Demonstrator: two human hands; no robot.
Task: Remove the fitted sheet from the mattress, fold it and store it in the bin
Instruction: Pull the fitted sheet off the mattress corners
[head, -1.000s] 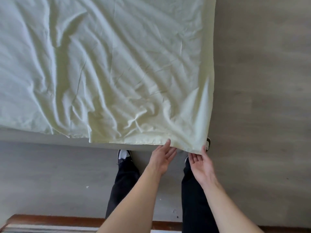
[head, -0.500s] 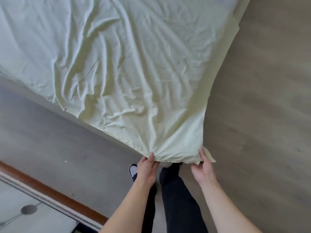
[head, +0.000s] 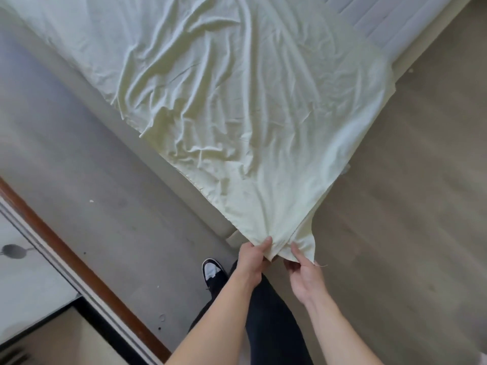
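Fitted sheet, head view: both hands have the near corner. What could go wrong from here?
1. The fitted sheet still covers most of the mattress; pulling from one corner may snag it at corners out of view.
2. The left hand and right hand pinch only the edge, which could slip.
3. Slack cloth may drag on the floor.

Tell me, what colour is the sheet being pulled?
The fitted sheet is a plain pale yellow-green, with no pattern, seen in the head view.
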